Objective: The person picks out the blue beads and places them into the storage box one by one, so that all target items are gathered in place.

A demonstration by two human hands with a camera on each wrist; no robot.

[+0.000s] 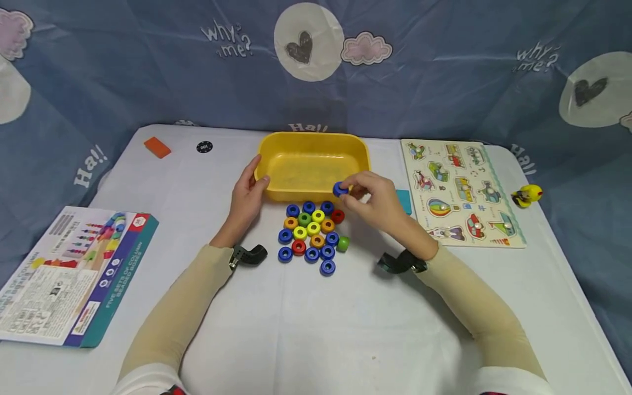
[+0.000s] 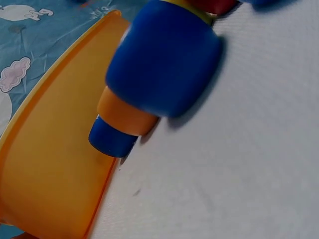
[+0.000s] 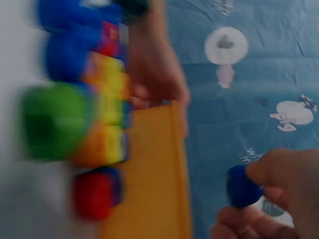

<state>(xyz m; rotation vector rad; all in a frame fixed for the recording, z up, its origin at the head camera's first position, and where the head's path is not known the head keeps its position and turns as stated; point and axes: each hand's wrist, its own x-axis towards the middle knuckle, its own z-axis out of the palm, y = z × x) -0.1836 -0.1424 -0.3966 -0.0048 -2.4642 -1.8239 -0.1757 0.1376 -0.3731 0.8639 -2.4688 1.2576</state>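
A yellow plastic tray [image 1: 301,195] stands at the middle back of the table, its bare floor showing in the head view. My left hand [image 1: 245,196] grips its left end, thumb at the front corner and fingers along the outer side. My right hand [image 1: 376,202] pinches a blue bead [image 1: 339,190] between thumb and fingers at the tray's front right rim. In the right wrist view the held bead [image 3: 243,186] shows against the blue backdrop. Just in front of the tray lie several ring-shaped beads, among them a red bead [image 1: 298,247], a green bead [image 1: 343,243] and a blue bead [image 1: 327,267].
On the right lie a wooden picture puzzle board [image 1: 464,192], a teal piece [image 1: 404,201] partly behind my right hand, and a yellow toy bird [image 1: 527,195]. Leftward are a beads box [image 1: 74,274], an orange tile [image 1: 157,147] and a black chip [image 1: 204,147].
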